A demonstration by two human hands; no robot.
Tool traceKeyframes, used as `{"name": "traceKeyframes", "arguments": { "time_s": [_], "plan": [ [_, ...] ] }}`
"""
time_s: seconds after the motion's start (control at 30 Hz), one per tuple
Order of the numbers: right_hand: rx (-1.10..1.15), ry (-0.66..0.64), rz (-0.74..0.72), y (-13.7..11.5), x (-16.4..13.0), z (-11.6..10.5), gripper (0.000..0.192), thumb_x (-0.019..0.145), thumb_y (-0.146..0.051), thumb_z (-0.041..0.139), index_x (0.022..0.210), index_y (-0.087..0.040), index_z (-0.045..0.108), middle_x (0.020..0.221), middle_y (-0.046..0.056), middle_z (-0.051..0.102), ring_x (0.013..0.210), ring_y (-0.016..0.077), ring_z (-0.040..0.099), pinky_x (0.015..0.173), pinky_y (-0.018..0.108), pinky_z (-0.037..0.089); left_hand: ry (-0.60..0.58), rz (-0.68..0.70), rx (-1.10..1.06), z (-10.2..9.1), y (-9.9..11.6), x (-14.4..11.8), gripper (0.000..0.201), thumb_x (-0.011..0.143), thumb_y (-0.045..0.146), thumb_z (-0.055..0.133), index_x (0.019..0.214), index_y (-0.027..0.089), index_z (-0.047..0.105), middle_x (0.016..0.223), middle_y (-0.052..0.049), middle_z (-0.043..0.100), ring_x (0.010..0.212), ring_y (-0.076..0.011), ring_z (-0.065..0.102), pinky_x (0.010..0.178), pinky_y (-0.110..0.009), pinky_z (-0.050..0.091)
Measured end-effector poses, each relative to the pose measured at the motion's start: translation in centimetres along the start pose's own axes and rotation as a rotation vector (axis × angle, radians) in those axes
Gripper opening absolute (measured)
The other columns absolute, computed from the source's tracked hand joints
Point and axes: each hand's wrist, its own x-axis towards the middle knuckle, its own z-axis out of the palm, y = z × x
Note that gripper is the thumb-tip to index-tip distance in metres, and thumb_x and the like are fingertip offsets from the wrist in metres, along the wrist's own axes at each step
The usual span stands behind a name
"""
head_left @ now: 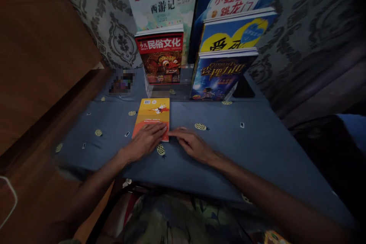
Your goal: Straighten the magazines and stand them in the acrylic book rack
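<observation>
A small orange and yellow book (151, 116) lies flat on the table in front of me, its barcode side up. My left hand (147, 137) rests flat over its lower part, fingers together and pointing right. At the book's lower right edge, the stretched index finger of my right hand (190, 141) touches or nearly touches it. The other fingers of that hand are partly curled, with the thumb apart and nothing visible in its grasp. The cover under my left palm is hidden.
A clear stand (168, 91) holds upright books: a red one (162, 61), a dark blue one (219, 76), and several taller ones behind. A black flat object (244, 88) lies right of it. A blurred dark item (122, 83) sits back left on the blue tablecloth (220, 137).
</observation>
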Motion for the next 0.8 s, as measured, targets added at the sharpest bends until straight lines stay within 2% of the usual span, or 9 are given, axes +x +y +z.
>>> {"name": "traceKeyframes", "arguments": {
  "time_s": [0.1,0.17,0.27,0.4,0.47,0.57,0.67,0.73,0.8],
  "plan": [
    [0.005,-0.002,0.010,-0.4,0.1,0.0,0.042,0.094,-0.009,0.042,0.125,-0.023,0.067,0.107,0.009,0.073,0.100,0.0209,0.066,0.089,0.041,0.056,0.027,-0.003,-0.022,0.0,1.1,-1.9,0.043,0.102,0.025,0.042,0.144,0.018,0.047,0.148,-0.012,0.053,0.140,-0.0216,0.046,0.112,-0.042,0.043],
    [-0.001,0.002,0.007,-0.6,0.2,0.1,0.039,0.095,-0.011,0.044,0.125,-0.022,0.067,0.107,0.010,0.074,0.100,0.0215,0.066,0.088,0.041,0.056,0.019,0.008,-0.044,-0.2,1.1,-2.7,0.042,0.103,0.026,0.042,0.143,0.019,0.048,0.146,-0.011,0.055,0.139,-0.0214,0.048,0.112,-0.042,0.043],
    [-0.037,0.015,-0.026,-0.8,0.2,0.1,0.037,0.096,-0.014,0.046,0.125,-0.022,0.067,0.108,0.010,0.074,0.102,0.0227,0.066,0.088,0.043,0.057,0.038,-0.017,-0.066,-0.6,-0.3,-3.4,0.039,0.103,0.029,0.041,0.139,0.021,0.053,0.142,-0.010,0.059,0.133,-0.0208,0.054,0.112,-0.043,0.044],
    [-0.171,0.001,-0.090,-1.0,0.3,0.0,0.035,0.095,-0.015,0.049,0.125,-0.023,0.066,0.111,0.010,0.075,0.112,0.0256,0.065,0.096,0.051,0.052,0.171,-0.199,-0.035,-0.5,-3.0,-4.6,0.040,0.103,0.030,0.038,0.138,0.018,0.054,0.141,-0.014,0.059,0.130,-0.0246,0.056,0.110,-0.049,0.045],
    [-0.223,-0.040,-0.134,-1.6,0.9,0.6,0.035,0.096,-0.017,0.048,0.126,-0.023,0.065,0.117,0.011,0.074,0.119,0.0264,0.063,0.104,0.055,0.048,0.237,-0.286,-0.074,0.1,-4.0,-5.5,0.041,0.103,0.029,0.036,0.138,0.017,0.054,0.141,-0.014,0.059,0.130,-0.0243,0.056,0.109,-0.048,0.047],
    [-0.261,-0.181,-0.181,-3.5,2.7,3.0,0.039,0.099,-0.023,0.046,0.136,-0.019,0.058,0.135,0.014,0.065,0.132,0.0260,0.055,0.113,0.053,0.041,0.293,-0.348,-0.183,1.1,-4.8,-7.0,0.043,0.102,0.027,0.035,0.141,0.018,0.051,0.143,-0.014,0.057,0.132,-0.0216,0.055,0.111,-0.045,0.046],
    [-0.296,-0.330,-0.179,-5.6,4.8,6.6,0.057,0.099,-0.036,0.050,0.148,-0.007,0.043,0.152,0.021,0.046,0.147,0.0294,0.035,0.121,0.050,0.033,0.306,-0.346,-0.251,1.8,-5.2,-7.9,0.047,0.100,0.023,0.037,0.145,0.018,0.047,0.148,-0.014,0.052,0.138,-0.0211,0.049,0.114,-0.045,0.043],
    [-0.306,-0.372,-0.139,-6.2,5.5,8.5,0.069,0.097,-0.042,0.053,0.151,-0.004,0.034,0.157,0.023,0.037,0.151,0.0305,0.026,0.123,0.050,0.028,0.305,-0.342,-0.268,2.0,-5.2,-8.1,0.049,0.098,0.021,0.038,0.146,0.017,0.047,0.149,-0.014,0.052,0.140,-0.0212,0.047,0.115,-0.045,0.042],
    [-0.311,-0.370,-0.110,-6.1,5.5,9.4,0.075,0.096,-0.043,0.055,0.154,-0.004,0.029,0.159,0.024,0.031,0.152,0.0307,0.023,0.124,0.050,0.027,0.294,-0.361,-0.268,2.1,-5.2,-8.1,0.048,0.099,0.022,0.037,0.145,0.018,0.048,0.148,-0.013,0.052,0.140,-0.0208,0.047,0.115,-0.045,0.042]
  ]
}}
